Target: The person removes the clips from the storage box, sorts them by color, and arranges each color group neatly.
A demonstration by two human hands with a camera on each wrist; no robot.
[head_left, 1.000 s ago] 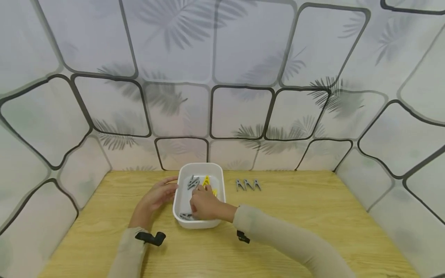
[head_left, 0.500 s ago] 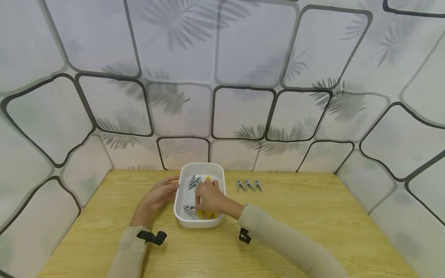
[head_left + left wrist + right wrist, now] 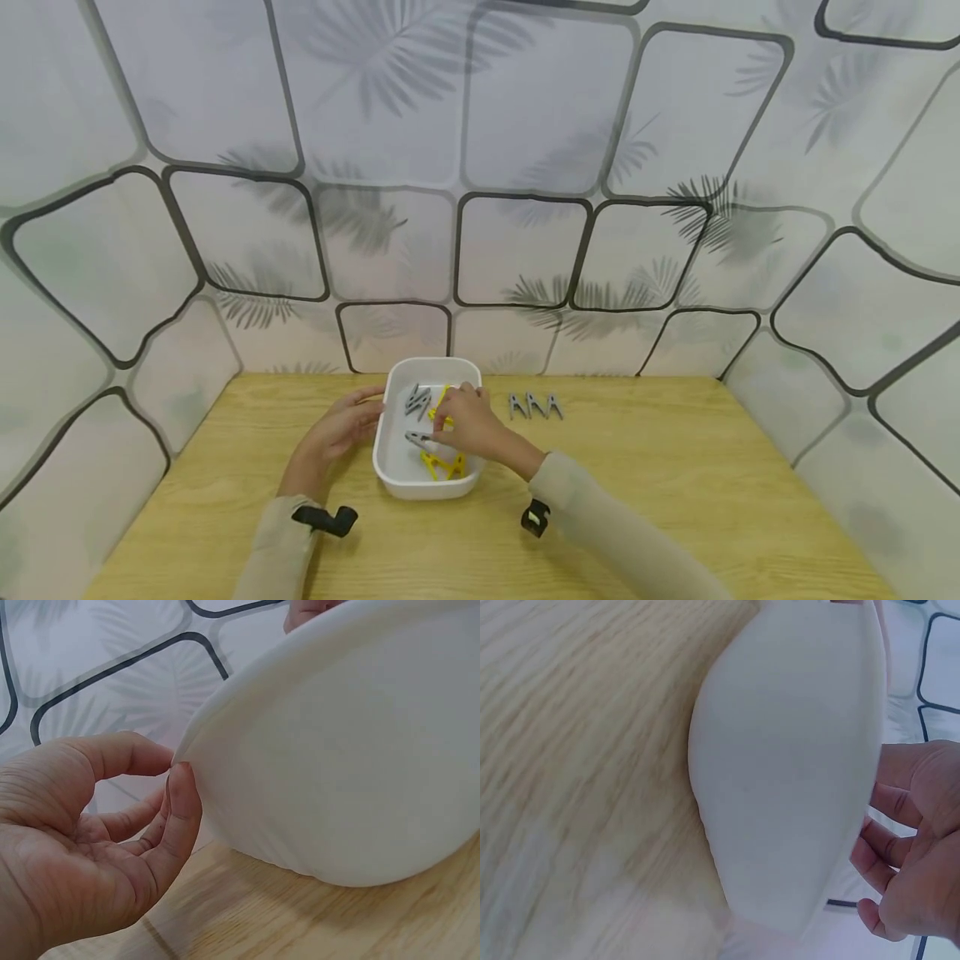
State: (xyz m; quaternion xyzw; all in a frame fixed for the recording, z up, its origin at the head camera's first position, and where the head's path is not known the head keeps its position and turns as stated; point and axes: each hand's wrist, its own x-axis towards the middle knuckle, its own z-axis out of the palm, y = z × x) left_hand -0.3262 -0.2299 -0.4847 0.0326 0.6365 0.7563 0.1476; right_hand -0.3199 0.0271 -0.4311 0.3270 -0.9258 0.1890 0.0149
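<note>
A white tub [image 3: 381, 467] stands on the wooden table with clothespins inside. The left hand [image 3: 341, 429] is at its left side; in the left wrist view, thumb and finger pinch the tub's rim. Over the tub, the right hand [image 3: 472, 425] pinches a gray clothespin [image 3: 417, 439] by one end, its other end pointing left. Below that hand lie yellow clothespins [image 3: 453, 467], with more yellow partly hidden behind the fingers. Gray clothespins [image 3: 422, 403] sit at the tub's back left. From the right wrist, the tub wall hides the fingertips and the clothespin.
Three gray clothespins [image 3: 535, 406] stand in a row on the table [image 3: 637, 467], right of the tub. A patterned cloth wall [image 3: 517, 250] encloses the back and both sides.
The right hand has lifted back and right within the tub, and the gray clothespin has moved with it from the front left. Yellow clothespins at the front are now uncovered. The left hand stays.
</note>
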